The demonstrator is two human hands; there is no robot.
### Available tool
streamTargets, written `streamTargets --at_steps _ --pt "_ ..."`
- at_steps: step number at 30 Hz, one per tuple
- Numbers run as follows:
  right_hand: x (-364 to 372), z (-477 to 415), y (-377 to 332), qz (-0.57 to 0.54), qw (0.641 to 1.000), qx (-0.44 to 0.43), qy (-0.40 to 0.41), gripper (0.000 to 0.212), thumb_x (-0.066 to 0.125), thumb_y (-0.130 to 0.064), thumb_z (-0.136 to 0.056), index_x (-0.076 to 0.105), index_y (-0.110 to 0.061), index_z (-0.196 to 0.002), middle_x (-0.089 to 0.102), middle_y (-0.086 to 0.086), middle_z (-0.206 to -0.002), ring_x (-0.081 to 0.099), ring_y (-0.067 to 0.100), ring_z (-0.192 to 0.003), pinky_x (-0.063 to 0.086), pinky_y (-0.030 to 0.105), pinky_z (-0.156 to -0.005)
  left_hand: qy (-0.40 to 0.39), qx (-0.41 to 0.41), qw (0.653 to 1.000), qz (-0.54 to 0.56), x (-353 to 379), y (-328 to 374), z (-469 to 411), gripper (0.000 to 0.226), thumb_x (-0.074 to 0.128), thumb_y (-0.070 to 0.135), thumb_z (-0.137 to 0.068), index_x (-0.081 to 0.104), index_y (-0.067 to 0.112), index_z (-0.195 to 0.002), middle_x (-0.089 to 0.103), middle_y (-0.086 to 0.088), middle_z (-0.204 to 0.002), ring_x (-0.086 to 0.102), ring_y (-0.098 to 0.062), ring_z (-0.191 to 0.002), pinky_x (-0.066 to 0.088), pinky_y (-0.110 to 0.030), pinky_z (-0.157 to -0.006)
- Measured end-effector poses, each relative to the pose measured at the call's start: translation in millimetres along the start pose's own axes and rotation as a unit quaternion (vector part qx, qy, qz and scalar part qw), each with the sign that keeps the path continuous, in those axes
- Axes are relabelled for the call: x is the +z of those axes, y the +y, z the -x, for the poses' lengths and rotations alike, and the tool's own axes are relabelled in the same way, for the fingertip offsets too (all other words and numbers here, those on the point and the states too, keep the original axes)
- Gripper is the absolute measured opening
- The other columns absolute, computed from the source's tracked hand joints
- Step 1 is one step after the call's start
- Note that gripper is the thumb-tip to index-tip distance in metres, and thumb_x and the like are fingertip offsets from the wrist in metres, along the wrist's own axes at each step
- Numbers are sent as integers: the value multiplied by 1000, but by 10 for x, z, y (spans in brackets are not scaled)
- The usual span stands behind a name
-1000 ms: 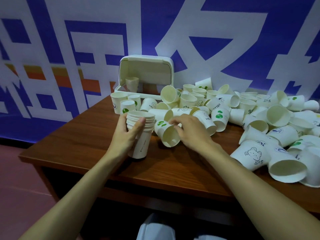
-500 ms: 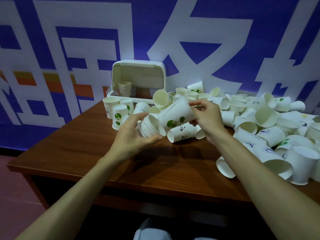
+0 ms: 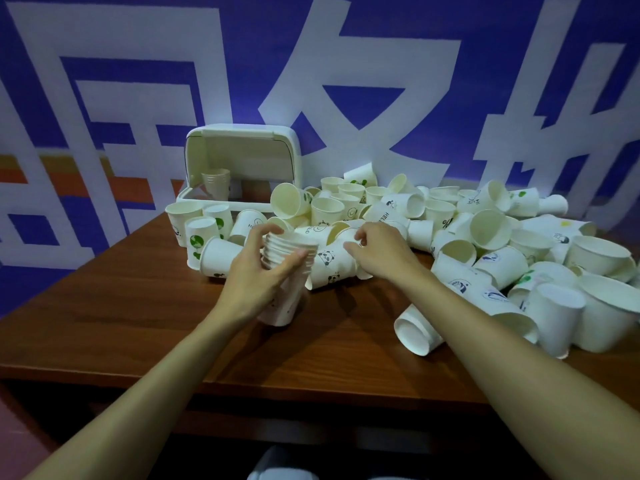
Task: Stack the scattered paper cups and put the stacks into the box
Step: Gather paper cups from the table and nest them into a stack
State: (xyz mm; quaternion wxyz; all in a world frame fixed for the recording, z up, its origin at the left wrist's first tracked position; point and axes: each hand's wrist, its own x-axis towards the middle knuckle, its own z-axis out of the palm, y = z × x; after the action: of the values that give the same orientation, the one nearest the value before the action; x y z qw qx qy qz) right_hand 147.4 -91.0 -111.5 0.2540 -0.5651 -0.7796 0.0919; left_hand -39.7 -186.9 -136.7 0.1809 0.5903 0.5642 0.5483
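My left hand [image 3: 258,277] grips an upright stack of paper cups [image 3: 289,252] that stands on the wooden table [image 3: 138,323]. Just right of it lies a cup with panda prints [image 3: 329,268] on its side; my right hand [image 3: 379,252] curls its thumb and fingers over that cup's far end. The white box [image 3: 194,199] stands open at the back left with its lid [image 3: 242,157] raised, and a short stack of cups [image 3: 216,181] stands inside it. A large heap of loose white cups [image 3: 485,237] spreads across the right half of the table.
Three cups [image 3: 197,233] stand upright left of the stack, in front of the box. One cup [image 3: 417,332] lies on its side near the front right. A blue and white wall rises behind the table. The table's front edge is close to my body.
The cup my right hand held has gone onto the stack. The left hand set the stack upright on the table again. My right hand moved down onto the lying panda cup.
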Motion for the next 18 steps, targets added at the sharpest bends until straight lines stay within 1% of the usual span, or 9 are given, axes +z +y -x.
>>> streamTargets --at_steps 3,5,7,9,11,13,15,17,18 --pt "151 -58 -3 76 995 27 -62 50 60 -52 -86 66 -6 -105 51 12 -126 41 33 -124 38 41 -100 10 -19 999 27 13 -34 -18 41 66 41 -83 43 35 -116 60 8 -96 58 10 -66 50 -17 -49" --pt "195 -74 -55 65 994 44 -75 44 61 -49 -86 66 -9 -104 49 11 -130 37 33 -126 35 37 -97 7 -14 999 41 17 -53 -14 44 67 38 -83 42 34 -119 59 9 -100 58 12 -71 49 -14 -55" --pt "151 -72 -96 3 997 48 -61 30 59 -38 -91 63 -10 -99 56 7 -113 46 28 -116 35 31 -85 -5 -2 999 54 15 -69 -13 49 68 35 -81 43 31 -123 58 14 -104 58 15 -79 47 -8 -64" --pt "94 -74 -97 -102 992 62 -30 18 55 -30 -94 58 -14 -99 55 0 -99 52 22 -99 37 30 -76 -16 -1 998 67 -14 -73 -12 58 69 41 -73 45 30 -125 57 16 -108 56 16 -86 46 -7 -68" --pt "47 -88 -74 -253 963 92 4 12 51 -25 -96 55 -15 -102 56 1 -103 54 20 -93 50 41 -81 -10 -1 999 45 -61 -83 -31 70 69 51 -66 46 34 -129 53 16 -117 51 15 -96 45 -10 -80" --pt "-21 -75 -80 -366 924 107 22 10 48 -21 -98 56 -15 -97 59 6 -106 58 21 -92 56 43 -85 -2 -1 1000 -6 -101 -99 -59 79 68 55 -65 42 38 -137 43 16 -127 41 8 -111 36 -19 -95" --pt "-88 -64 -98 -418 904 84 34 15 46 -18 -99 58 -10 -95 61 11 -109 61 24 -98 57 40 -83 -4 -1 1000 -31 -119 -89 -76 83 70 50 -68 37 37 -143 38 14 -126 36 3 -115 30 -20 -98" --pt "-136 -47 -128 -424 903 43 44 17 46 -16 -99 59 -5 -99 63 10 -105 62 26 -101 57 38 -81 -13 9 999 -51 -112 -66 -78 83 73 42 -73 34 36 -146 39 10 -123 36 2 -113 29 -19 -97" --pt "-154 -34 -150 -410 911 18 46 15 47 -17 -99 59 -9 -97 64 9 -102 62 26 -101 56 40 -82 -21 17 998 -64 -106 -61 -76 83 74 41 -73 34 35 -146 39 9 -123 36 0 -114 29 -19 -97"
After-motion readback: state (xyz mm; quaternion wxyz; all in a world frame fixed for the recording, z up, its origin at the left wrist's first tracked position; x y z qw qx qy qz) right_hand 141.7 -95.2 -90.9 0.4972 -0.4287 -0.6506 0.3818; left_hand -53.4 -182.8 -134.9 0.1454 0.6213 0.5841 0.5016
